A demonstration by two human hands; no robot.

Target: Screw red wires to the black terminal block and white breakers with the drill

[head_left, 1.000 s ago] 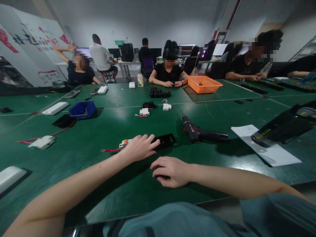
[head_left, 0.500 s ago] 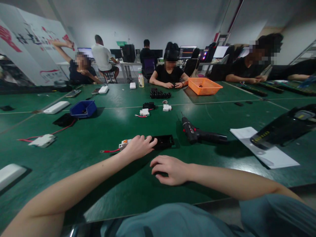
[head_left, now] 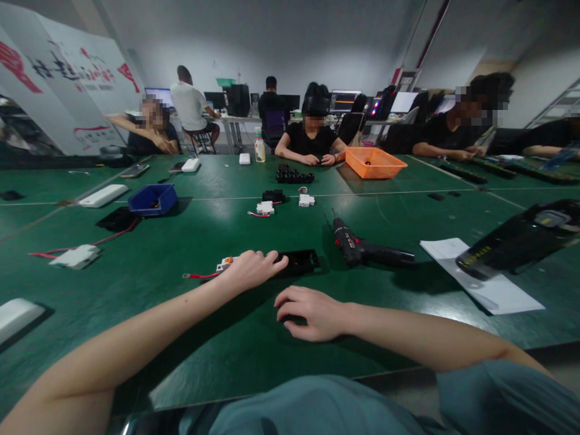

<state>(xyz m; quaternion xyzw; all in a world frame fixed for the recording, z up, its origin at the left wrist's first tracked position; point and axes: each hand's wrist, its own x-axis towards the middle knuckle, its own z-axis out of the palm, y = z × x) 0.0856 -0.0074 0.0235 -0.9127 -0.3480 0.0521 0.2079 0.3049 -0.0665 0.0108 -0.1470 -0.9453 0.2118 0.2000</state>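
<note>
Fingers of my left hand (head_left: 257, 269) lie over the black tray (head_left: 299, 261) on the bench (head_left: 208, 226), gripping or resting, I can't tell from this end; my right hand's (head_left: 312, 313) curl loosely nearby, holding nothing. Both barely shifted this past second, but far left, a co-worker's raised arm (head_left: 131, 124) has dropped! Biggest down: one orange basket (head_left: 375, 164), one power drill (head_left: 362, 246) right of the tray, one blue bin (head_left: 153, 201), four white blocks (head_left: 77, 257), one at the tray's left end.
</note>
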